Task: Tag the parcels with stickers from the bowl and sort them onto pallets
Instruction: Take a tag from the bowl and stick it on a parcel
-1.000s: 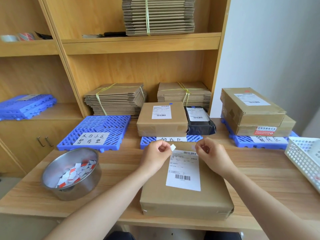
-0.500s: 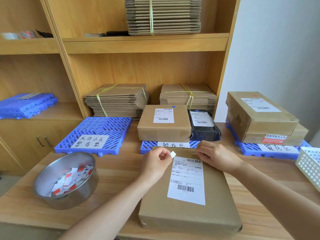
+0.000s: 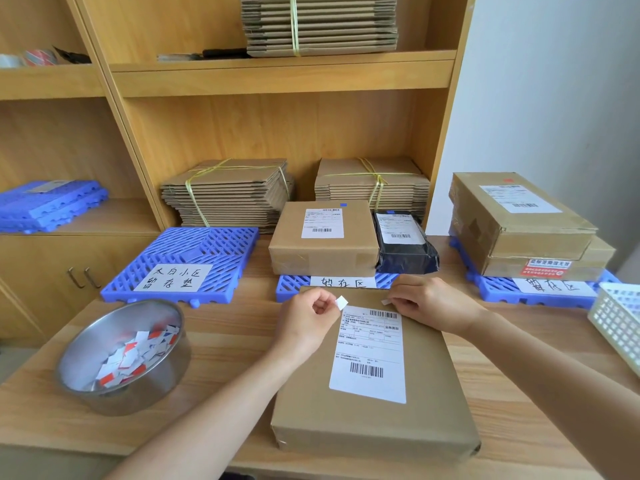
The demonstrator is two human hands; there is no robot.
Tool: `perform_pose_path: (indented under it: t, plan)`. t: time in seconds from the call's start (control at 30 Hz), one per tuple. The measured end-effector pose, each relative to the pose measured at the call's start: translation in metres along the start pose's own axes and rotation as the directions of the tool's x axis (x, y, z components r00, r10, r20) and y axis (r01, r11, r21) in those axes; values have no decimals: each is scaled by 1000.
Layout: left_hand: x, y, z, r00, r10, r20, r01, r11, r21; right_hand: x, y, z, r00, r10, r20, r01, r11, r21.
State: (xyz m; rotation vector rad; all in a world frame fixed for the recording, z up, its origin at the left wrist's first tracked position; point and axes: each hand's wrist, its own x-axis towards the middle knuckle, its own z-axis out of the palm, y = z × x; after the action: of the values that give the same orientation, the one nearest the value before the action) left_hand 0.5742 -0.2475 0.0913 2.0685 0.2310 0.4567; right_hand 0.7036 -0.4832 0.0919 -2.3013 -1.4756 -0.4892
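Note:
A brown parcel with a white shipping label lies on the desk in front of me. My left hand pinches a small white sticker piece above the parcel's far left corner. My right hand rests at the parcel's far edge, and its curled fingertips pinch a thin white sliver. A steel bowl at the left holds several red-and-white stickers. Three blue pallets stand behind: a left one, a middle one and a right one.
A brown box and a black bag sit on the middle pallet. Two stacked boxes sit on the right pallet. A white basket is at the right edge. Bundled flat cartons fill the shelf behind.
My right hand has moved right, away from my left hand, down to the parcel's far edge, and a white sliver now shows at its fingertips. My left hand still pinches its white piece.

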Motion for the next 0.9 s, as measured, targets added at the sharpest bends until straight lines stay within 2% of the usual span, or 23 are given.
perform_pose_path:
  t: [0.3,0.6,0.73,0.8,0.9]
  plan:
    - [0,-1,1,1000,-10,1,10,1000,-5,-2,0,4,999,33,-2,-33,999,-27]
    - [-1,-2,0,1000,-6,13,5,1000,13,1,-1,4,968,251,-13,-249,966,73]
    - [-1,-2,0,1000,-6,12,6,1000,28,-2,-2,-6,967,244,78,-254,954,162]
    - [0,-2,0,1000,-6,13,5,999,32,-1,-3,-9,968,213,136,-232,962,142]
    - [0,-2,0,1000,-6,13,5,999,33,0,-3,-8,977,167,129,-182,977,109]
